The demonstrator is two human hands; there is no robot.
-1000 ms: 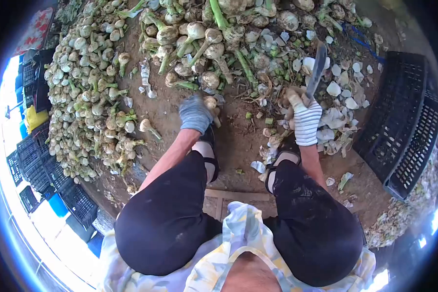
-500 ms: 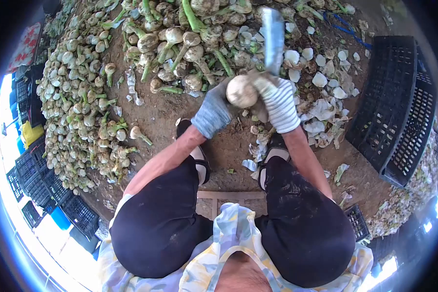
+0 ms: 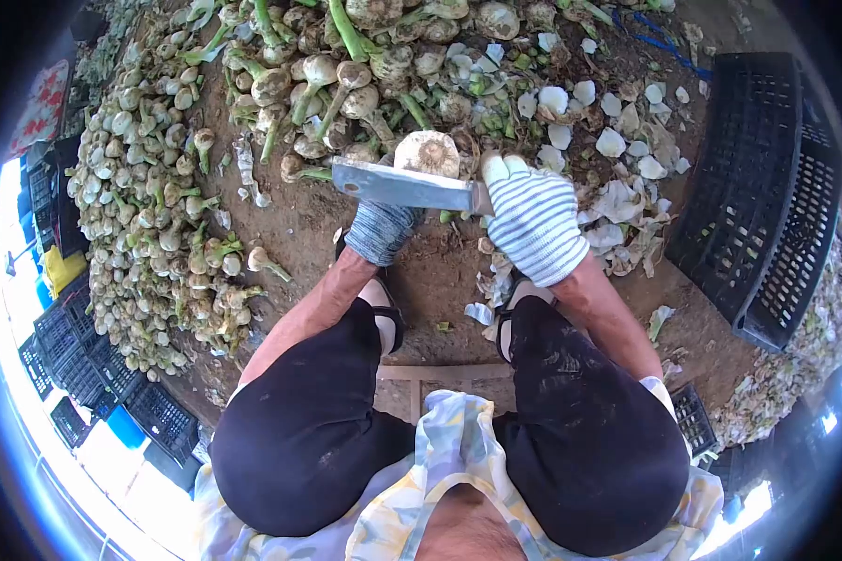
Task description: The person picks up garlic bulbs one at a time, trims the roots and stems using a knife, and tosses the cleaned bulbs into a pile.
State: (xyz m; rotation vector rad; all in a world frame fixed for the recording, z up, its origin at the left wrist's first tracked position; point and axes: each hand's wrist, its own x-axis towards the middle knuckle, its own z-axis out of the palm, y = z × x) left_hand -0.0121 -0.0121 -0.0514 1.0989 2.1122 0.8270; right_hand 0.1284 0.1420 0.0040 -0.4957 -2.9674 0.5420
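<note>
My right hand (image 3: 533, 217), in a striped white glove, is closed round the handle of a cleaver (image 3: 402, 190). The broad metal blade lies level, pointing left. Just beyond the blade, a soil-marked white bulb (image 3: 427, 153) shows its round root end; it could be garlic or onion. My left hand (image 3: 385, 232), in a grey glove, holds this bulb from below, its fingers mostly hidden by the blade. The blade overlaps the bulb's near edge; whether it touches cannot be told. More dirty bulbs with green stems (image 3: 346, 93) are heaped beyond my hands.
Trimmed bulbs (image 3: 140, 206) form a large pile at left. White peelings (image 3: 617, 178) litter the ground at right, beside black plastic crates (image 3: 734, 206). A blue cord (image 3: 669, 56) lies at upper right. More crates (image 3: 70, 337) stand far left. My knees frame the near ground.
The cleaver has swung from upright, pointing away, to level across the bulb. My left hand has moved slightly left with the bulb, whose root end now shows.
</note>
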